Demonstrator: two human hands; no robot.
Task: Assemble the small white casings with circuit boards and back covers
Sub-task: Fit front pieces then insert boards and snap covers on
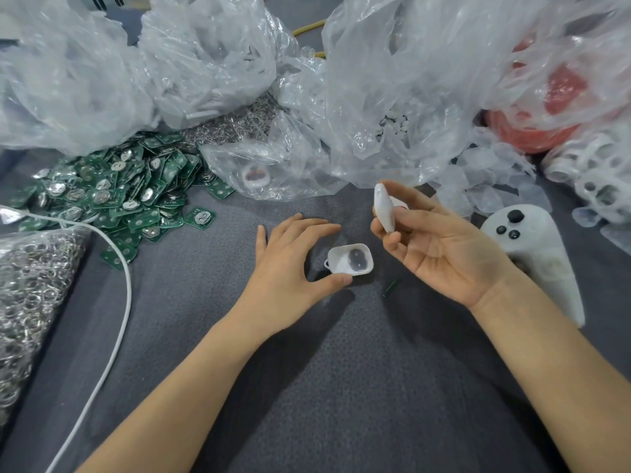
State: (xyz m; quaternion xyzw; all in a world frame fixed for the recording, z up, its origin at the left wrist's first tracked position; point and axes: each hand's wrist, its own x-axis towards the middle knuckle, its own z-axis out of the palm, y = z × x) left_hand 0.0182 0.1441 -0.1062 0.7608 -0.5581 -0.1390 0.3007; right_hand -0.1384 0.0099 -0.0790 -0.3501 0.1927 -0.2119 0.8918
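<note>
A small white casing (350,259) lies open side up on the grey cloth, two dark round pads showing inside it. My left hand (290,264) arches beside it with relaxed fingers; the thumb tip lies at the casing's near edge and the fingers stay clear of it. My right hand (440,244) is raised palm up to the right and pinches a white back cover (384,206) on edge between thumb and fingers. A second white piece shows just behind that cover. A small dark green piece (391,288) lies on the cloth between my hands.
A heap of green circuit boards (102,196) fills the left. A bag of metal rings (34,285) and a white cable (116,319) lie at the near left. Crumpled clear bags (392,97) line the back. A white controller (539,254) and white casings (594,172) sit right.
</note>
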